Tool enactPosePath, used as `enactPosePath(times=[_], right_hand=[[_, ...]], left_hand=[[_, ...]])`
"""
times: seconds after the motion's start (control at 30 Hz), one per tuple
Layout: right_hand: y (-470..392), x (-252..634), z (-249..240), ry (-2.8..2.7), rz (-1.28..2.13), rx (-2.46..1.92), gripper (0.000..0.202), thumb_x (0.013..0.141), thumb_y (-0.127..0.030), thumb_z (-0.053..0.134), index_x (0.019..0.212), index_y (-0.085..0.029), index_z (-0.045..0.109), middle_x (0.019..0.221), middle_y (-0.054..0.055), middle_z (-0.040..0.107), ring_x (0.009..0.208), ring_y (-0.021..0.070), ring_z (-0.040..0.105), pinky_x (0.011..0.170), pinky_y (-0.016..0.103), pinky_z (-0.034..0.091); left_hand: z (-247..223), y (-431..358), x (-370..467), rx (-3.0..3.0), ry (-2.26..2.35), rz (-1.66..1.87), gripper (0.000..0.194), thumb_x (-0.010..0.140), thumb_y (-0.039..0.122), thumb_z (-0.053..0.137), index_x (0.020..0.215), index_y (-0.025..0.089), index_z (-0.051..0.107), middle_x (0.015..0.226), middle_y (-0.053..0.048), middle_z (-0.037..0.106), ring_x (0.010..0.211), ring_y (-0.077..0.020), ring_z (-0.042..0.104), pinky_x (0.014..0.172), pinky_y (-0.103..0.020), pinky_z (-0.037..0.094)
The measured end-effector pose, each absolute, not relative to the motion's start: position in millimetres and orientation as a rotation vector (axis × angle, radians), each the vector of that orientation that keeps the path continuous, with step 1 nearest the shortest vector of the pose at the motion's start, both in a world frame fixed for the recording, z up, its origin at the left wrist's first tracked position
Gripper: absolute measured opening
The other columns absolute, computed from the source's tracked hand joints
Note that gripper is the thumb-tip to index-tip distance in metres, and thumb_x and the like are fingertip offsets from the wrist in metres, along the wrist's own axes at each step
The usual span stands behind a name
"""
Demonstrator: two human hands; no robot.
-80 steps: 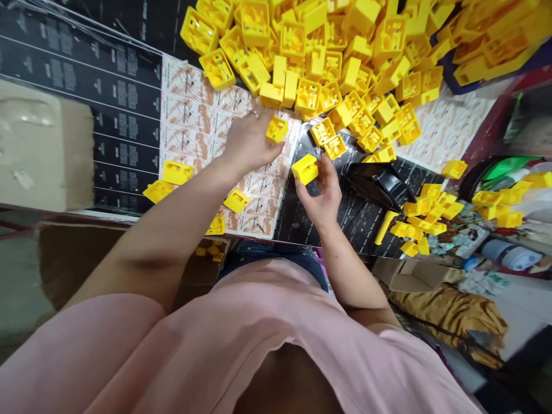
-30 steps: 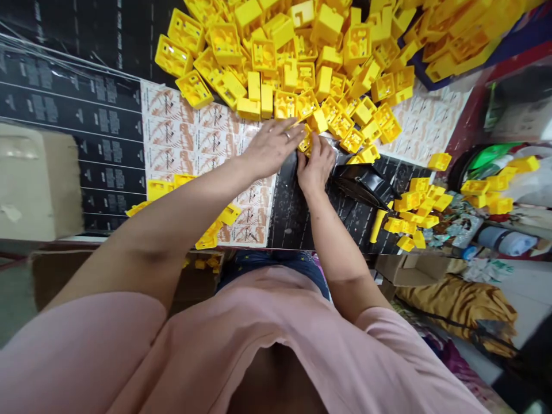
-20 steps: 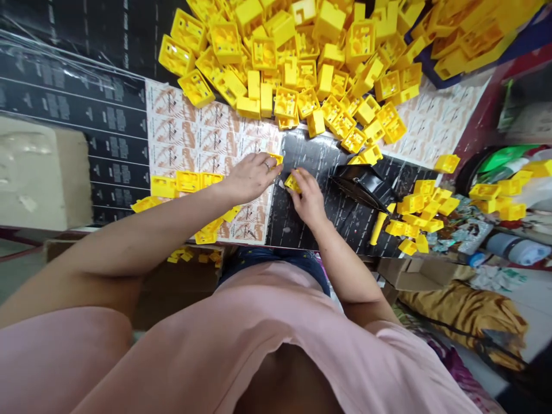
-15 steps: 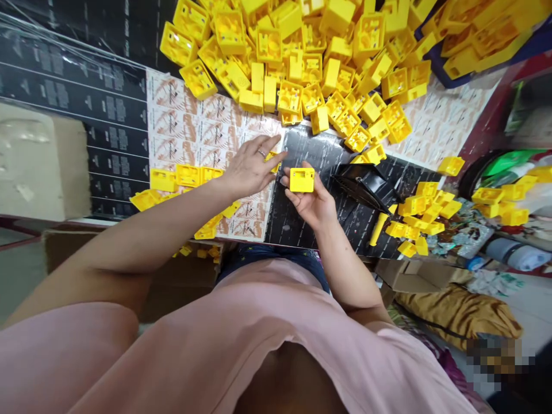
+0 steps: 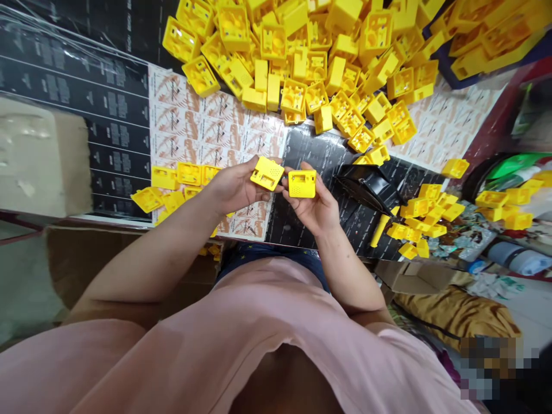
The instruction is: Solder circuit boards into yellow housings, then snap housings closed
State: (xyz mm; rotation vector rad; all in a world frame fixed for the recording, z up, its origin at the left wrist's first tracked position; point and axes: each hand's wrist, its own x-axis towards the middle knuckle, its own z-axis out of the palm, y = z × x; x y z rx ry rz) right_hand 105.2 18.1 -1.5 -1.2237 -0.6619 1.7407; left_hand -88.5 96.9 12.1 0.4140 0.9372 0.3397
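Between the fingers of my left hand [image 5: 238,185] is a yellow plastic casing [image 5: 267,173], tilted, with a rectangular slot and a patch of small holes facing up. My right hand [image 5: 317,207] grips a second yellow plastic casing [image 5: 302,183], held almost level, also showing a slot and small holes. The two casings are close side by side above the table, with a narrow gap between them. Fingertips of both hands nearly meet behind them; whether they touch I cannot tell.
A large heap of yellow casings [image 5: 293,95] lies across the table's far side. More casings [image 5: 190,173] lie at left, with a smaller group [image 5: 425,210] at right. A black angular container [image 5: 368,187] and a yellow-handled tool [image 5: 379,230] are right of my hands. A pale foam block [image 5: 43,161] stands far left.
My left hand has turned over and now holds its casing up in view, close to the other one. The right hand's casing now shows a slotted, perforated face.
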Motion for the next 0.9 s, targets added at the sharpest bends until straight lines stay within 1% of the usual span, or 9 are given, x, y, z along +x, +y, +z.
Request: enactPosePath(times=[0.1,0.17,0.27,0.37,0.5,0.6,0.77,0.9], right_hand=[[16.5,103.3,-1.9,-0.644,1.690,-1.194,0.050,0.098,-0.057,0.046,0.137,-0.025,0.051,0.140,0.013,0.067,0.121,0.0272,0.070,0.106,0.058,0.058],[15.7,101.9,-1.0,-0.547,1.695,-1.143,0.045,0.096,-0.055,0.055,0.131,-0.027,0.056,0.135,0.009,0.070,0.117,0.0248,0.072,0.105,0.053,0.059],[15.5,99.1,2.6,-0.324,1.737,-1.054,0.040,0.088,-0.053,0.071,0.119,-0.029,0.063,0.126,0.002,0.074,0.109,0.0206,0.074,0.102,0.045,0.062],[16.2,96.3,5.5,-0.187,1.747,-1.033,0.041,0.080,-0.050,0.081,0.112,-0.029,0.067,0.119,0.000,0.076,0.107,0.0204,0.074,0.099,0.043,0.064],[16.6,94.0,4.4,-0.133,1.733,-1.059,0.045,0.075,-0.050,0.083,0.112,-0.028,0.069,0.114,0.000,0.077,0.105,0.0212,0.074,0.096,0.043,0.066],[16.2,92.8,1.7,-0.136,1.727,-1.070,0.047,0.075,-0.049,0.083,0.114,-0.028,0.069,0.113,0.000,0.078,0.101,0.0199,0.074,0.093,0.041,0.066],[15.9,89.1,0.0,-0.154,1.722,-1.086,0.042,0.077,-0.049,0.082,0.109,-0.027,0.068,0.113,0.001,0.077,0.101,0.0177,0.073,0.092,0.037,0.066],[16.7,84.8,1.6,-0.150,1.722,-1.087,0.040,0.074,-0.049,0.085,0.102,-0.027,0.068,0.111,0.000,0.078,0.100,0.0167,0.073,0.091,0.034,0.066]], left_hand=[[6.5,93.0,-88.9,0.297,0.916,0.362,0.043,0.102,0.048,0.048,0.130,0.021,0.067,0.117,-0.011,0.077,0.099,-0.0233,0.075,0.074,-0.032,0.057],[2.4,91.9,-89.7,0.236,0.883,0.388,0.039,0.103,0.046,0.049,0.123,0.019,0.069,0.110,-0.010,0.078,0.091,-0.0202,0.074,0.070,-0.029,0.056],[-2.6,90.8,-91.3,0.173,0.796,0.425,0.034,0.106,0.040,0.048,0.117,0.016,0.070,0.103,-0.009,0.077,0.084,-0.0174,0.073,0.068,-0.026,0.055],[-4.3,88.4,-92.4,0.174,0.736,0.453,0.030,0.105,0.038,0.052,0.114,0.015,0.069,0.105,-0.009,0.076,0.084,-0.0172,0.071,0.070,-0.026,0.055],[0.5,83.8,-91.8,0.211,0.737,0.507,0.020,0.099,0.034,0.065,0.108,0.017,0.069,0.100,-0.006,0.074,0.085,-0.0166,0.069,0.071,-0.026,0.055],[6.6,81.8,-91.1,0.236,0.749,0.535,0.018,0.095,0.032,0.071,0.104,0.017,0.068,0.098,-0.004,0.073,0.085,-0.0163,0.068,0.070,-0.026,0.055],[10.8,80.3,-93.4,0.256,0.795,0.547,0.018,0.093,0.031,0.074,0.101,0.016,0.067,0.104,-0.007,0.074,0.086,-0.0171,0.069,0.071,-0.028,0.057],[8.8,78.7,-97.3,0.256,0.811,0.557,0.016,0.093,0.029,0.073,0.100,0.017,0.067,0.103,-0.006,0.073,0.092,-0.0188,0.070,0.075,-0.030,0.059]])
